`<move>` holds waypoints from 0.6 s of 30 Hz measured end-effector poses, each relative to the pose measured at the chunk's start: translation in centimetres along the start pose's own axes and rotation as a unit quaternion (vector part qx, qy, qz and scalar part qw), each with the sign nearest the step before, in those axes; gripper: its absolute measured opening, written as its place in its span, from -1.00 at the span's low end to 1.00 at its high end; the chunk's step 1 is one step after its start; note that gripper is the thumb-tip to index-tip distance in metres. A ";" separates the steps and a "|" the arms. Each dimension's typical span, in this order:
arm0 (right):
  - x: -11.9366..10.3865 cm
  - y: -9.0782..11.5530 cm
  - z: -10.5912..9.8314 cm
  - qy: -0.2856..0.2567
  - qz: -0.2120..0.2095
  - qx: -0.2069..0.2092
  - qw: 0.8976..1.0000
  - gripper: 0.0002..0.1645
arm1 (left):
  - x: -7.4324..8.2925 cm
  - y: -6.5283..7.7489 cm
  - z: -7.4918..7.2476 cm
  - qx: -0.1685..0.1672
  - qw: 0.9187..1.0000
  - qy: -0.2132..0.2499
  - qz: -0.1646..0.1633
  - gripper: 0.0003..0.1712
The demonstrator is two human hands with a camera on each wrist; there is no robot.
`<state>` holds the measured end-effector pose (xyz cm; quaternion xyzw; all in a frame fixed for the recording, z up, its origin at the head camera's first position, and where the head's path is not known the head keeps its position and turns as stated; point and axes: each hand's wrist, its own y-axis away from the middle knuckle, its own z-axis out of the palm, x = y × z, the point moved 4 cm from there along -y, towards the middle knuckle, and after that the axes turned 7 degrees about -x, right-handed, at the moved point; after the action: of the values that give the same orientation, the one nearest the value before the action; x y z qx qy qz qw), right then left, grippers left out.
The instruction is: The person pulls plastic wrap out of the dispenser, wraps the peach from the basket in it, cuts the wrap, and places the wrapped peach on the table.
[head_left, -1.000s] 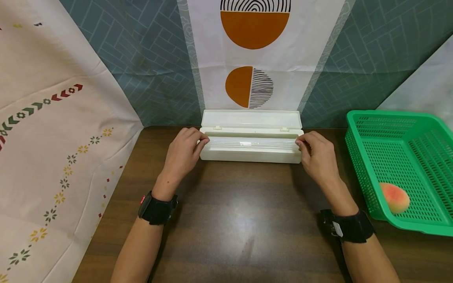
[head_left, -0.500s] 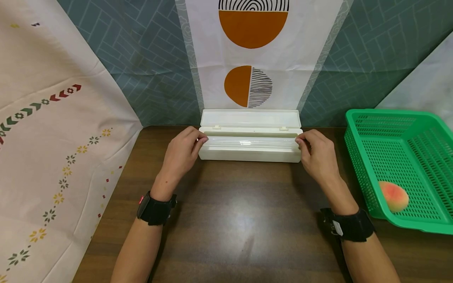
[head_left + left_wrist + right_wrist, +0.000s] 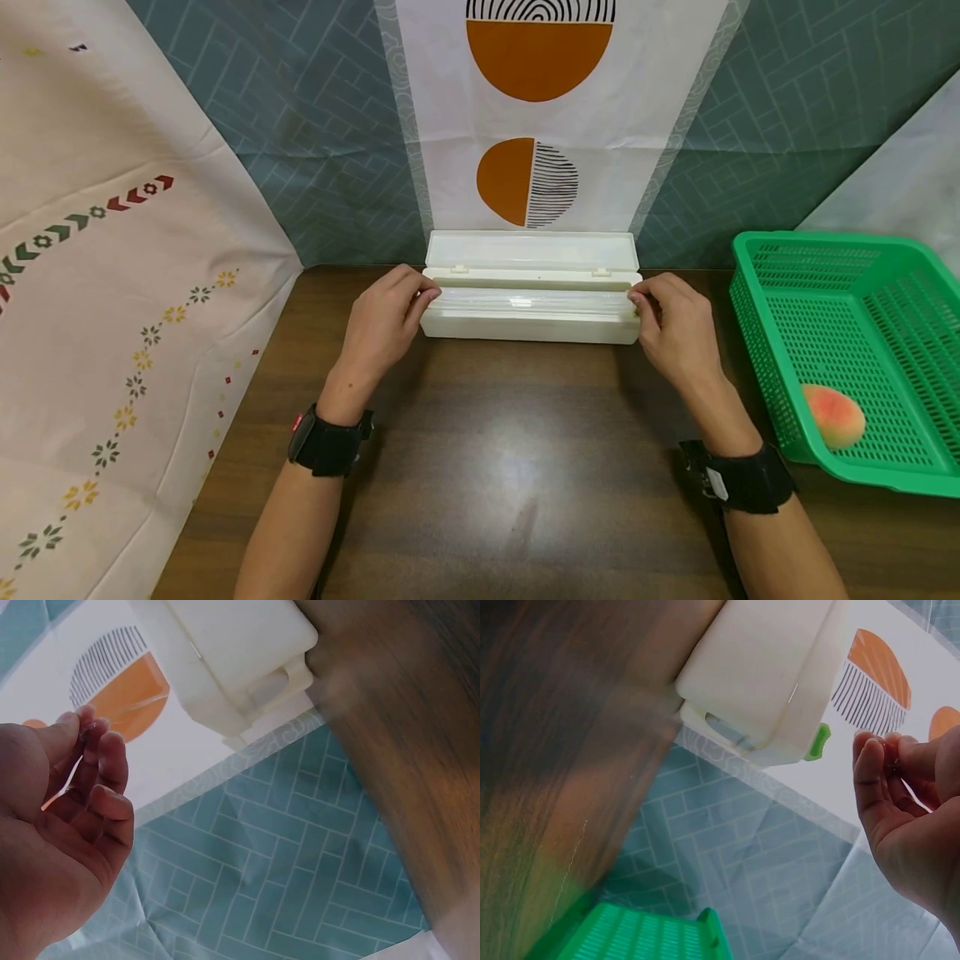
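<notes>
Dark wood tabletop (image 3: 450,533) underneath, teal brick-patterned cloth (image 3: 322,125) behind, white panel (image 3: 645,125) with orange half-circles hanging at twelve o'clock, flowered pale cloth (image 3: 75,350) toward half past nine. Clock read from the middle of the tabletop.

At twelve, close to the backdrop: white box (image 3: 531,329), lid (image 3: 531,252) raised at its rear, shiny clear film (image 3: 521,302) lying along the opening. Left hand (image 3: 382,317) between ten and eleven, right hand (image 3: 681,329) between one and two, each at its own end of the box, thumb against fingertips, apparently pinching clear film; actual edge too thin to make out in either wrist view.

Likely step in hand: taking up the film's free edge at both ends. Next move, on that reading: a level, even pull toward six o'clock, equally taut on both sides. Front wall of the box in the way there, with some risk of clinging or snagging.

Small green piece (image 3: 819,742) at the box's right end, perhaps part of a cutter. Green basket (image 3: 840,240) toward half past two, peach (image 3: 832,417) inside near three, little room for a wide rightward sweep.
</notes>
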<state>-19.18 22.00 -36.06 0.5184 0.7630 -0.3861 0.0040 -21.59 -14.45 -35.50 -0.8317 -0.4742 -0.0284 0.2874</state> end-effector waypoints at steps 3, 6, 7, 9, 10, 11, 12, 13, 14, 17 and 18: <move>0.0 0.0 -0.1 -0.001 -0.002 0.001 1.000 -0.89 | 0.1 0.0 -0.1 0.002 1.000 0.002 0.001 -0.88; 0.0 0.0 -0.1 -0.001 0.000 0.002 1.000 -0.89 | 0.2 -0.1 -0.2 0.003 1.000 -0.001 0.002 -0.90; 0.0 0.0 -0.1 -0.001 0.002 0.002 1.000 -0.90 | 0.2 -0.1 -0.3 0.002 1.000 -0.001 0.002 -0.90; -0.1 0.1 -0.2 -0.001 0.005 0.001 1.000 -0.90 | 0.3 -0.1 -0.3 0.001 1.000 -0.002 0.002 -0.90; -0.1 0.1 -0.2 -0.001 0.006 0.000 1.000 -0.91 | 0.3 -0.1 -0.3 0.001 1.000 -0.003 0.001 -0.89; -0.1 0.1 -0.2 -0.002 0.007 0.000 1.000 -0.91 | 0.3 -0.1 -0.4 0.001 1.000 -0.002 0.001 -0.88; -0.2 0.1 -0.2 -0.002 0.007 0.000 1.000 -0.91 | 0.3 -0.1 -0.4 0.001 1.000 -0.003 0.000 -0.88; -0.2 0.1 -0.2 -0.002 0.008 0.000 1.000 -0.91 | 0.3 0.0 -0.4 0.002 1.000 -0.004 0.000 -0.88; -0.3 0.1 -0.2 -0.002 0.007 0.001 1.000 -0.91 | 0.4 0.0 -0.5 0.003 1.000 -0.003 0.000 -0.88; -0.4 0.0 -0.3 -0.002 0.005 0.003 1.000 -0.91 | 0.4 0.0 -0.6 0.006 1.000 -0.005 0.001 -0.90; -0.4 0.0 -0.3 -0.001 0.005 0.004 1.000 -0.91 | 0.4 0.1 -0.7 0.007 1.000 -0.007 0.001 -0.90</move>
<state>-18.89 21.86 -35.70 0.5214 0.7593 -0.3894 0.0048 -21.16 -14.50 -34.84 -0.8304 -0.4753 -0.0193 0.2901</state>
